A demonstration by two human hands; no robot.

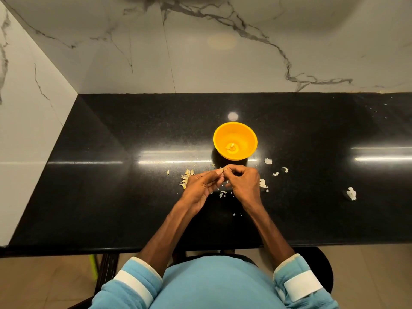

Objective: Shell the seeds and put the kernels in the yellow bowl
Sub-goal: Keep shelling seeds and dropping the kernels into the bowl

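Here the seed [221, 168] sits pinched between left hand [201, 186] and right hand [242, 181].

On bench [111, 197]: bowl [244, 133], kernels [231, 148] inside. Just before bowl: left hand [200, 188], right hand [243, 181], seed [221, 168] pinched between. Seed pile [186, 177] left of hands; shell scraps [263, 183] right.

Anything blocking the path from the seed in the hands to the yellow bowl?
Nothing visible. The left hand and right hand pinch the seed just short of the yellow bowl; shell scraps lie off to the sides, not between.
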